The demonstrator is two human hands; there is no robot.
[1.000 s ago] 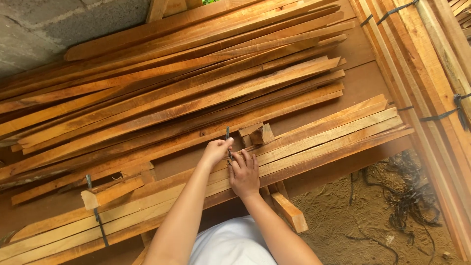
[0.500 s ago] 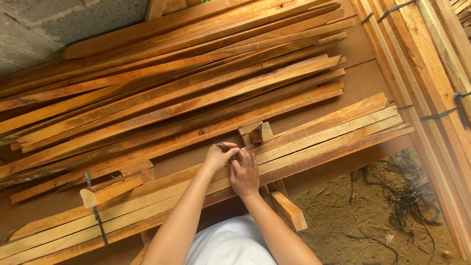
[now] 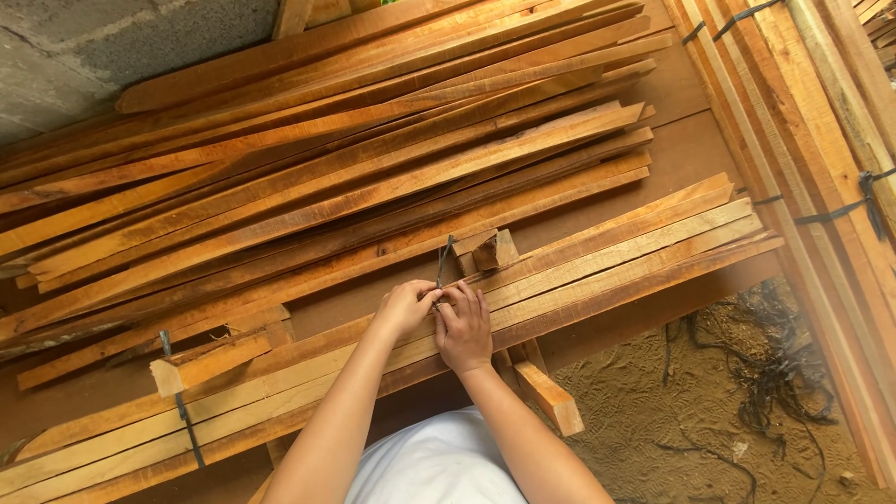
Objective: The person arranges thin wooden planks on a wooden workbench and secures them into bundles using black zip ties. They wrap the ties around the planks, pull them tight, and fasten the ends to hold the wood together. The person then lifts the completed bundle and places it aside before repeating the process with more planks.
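Fingers: those of the left hand are curled and pressed together around the lower end of a dark strap; those of the right hand are laid side by side, their tips pinching the same strap where the hands meet.
Strap: a thin dark band is seen rising upright from between the two hands, its free end standing above them, just beside a short wood block.
Bundle: a flat bundle of long slats is laid slantwise under both hands, running from lower left to upper right; the hands are rested on its upper face near the middle.
Second tie: another dark strap is wrapped across the bundle well to the left, next to a short offcut.
Loose slats: a large heap of orange-brown slats is spread beyond the bundle, lying on a brown board.
Right edge: tied stacks of pale timber are seen along the right side, bound with dark bands.
Ground: sandy soil with scattered dark strap scraps is visible at lower right.
Clothing: a white garment is seen between the forearms.
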